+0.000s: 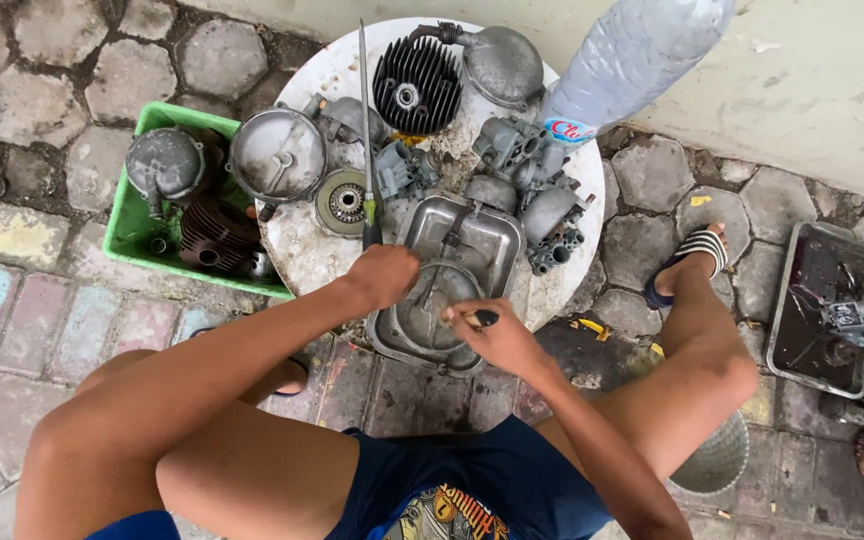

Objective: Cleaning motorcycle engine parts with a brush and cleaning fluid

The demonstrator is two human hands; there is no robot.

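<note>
Round white table (304,255) on paving, one steel tray (472,245), left hand (384,275) gripping one screwdriver (365,140), right hand (497,335) pinching one black-tipped tool (482,318).

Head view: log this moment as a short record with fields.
left hand: grips a long screwdriver, shaft pointing away
right hand: holds a small dark tool
under hands: metal tray
surface: round white table
parts: finned cylinder head, round cover
beside: green crate, plastic bottle

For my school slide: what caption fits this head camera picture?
Left hand and right hand work over a metal tray among engine parts.
</note>
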